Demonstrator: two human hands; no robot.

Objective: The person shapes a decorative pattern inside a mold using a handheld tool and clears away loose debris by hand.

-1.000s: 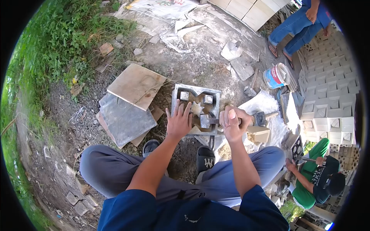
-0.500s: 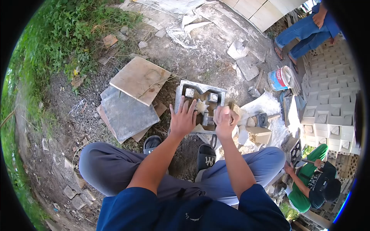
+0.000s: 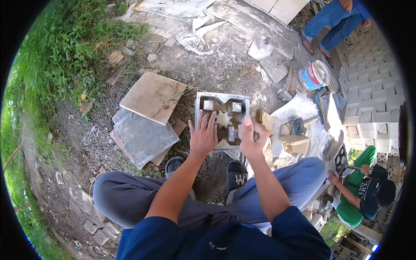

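Note:
A square metal mould [image 3: 223, 95] lies on the ground before my feet, with block-shaped cores and a star-shaped piece [image 3: 223, 119] inside. My left hand [image 3: 203, 136] rests over its left side, fingers spread. At the right edge of the mould my right hand [image 3: 254, 138] is closed around a tool handle, the thumb on top. The hand hides most of the tool, and its working end is hard to make out.
Flat boards [image 3: 151, 97] lie left of the mould. Rubble [image 3: 295, 144] and a white sheet lie right, with a bucket [image 3: 313, 76] beyond. One person [image 3: 331, 26] stands upper right; another [image 3: 366, 190] works lower right. Pale blocks [image 3: 372, 95] are stacked at right.
My right hand has moved left and inward to the mould's right edge, and the metal tool head seen flat earlier no longer shows clearly. My left hand remains on the mould.

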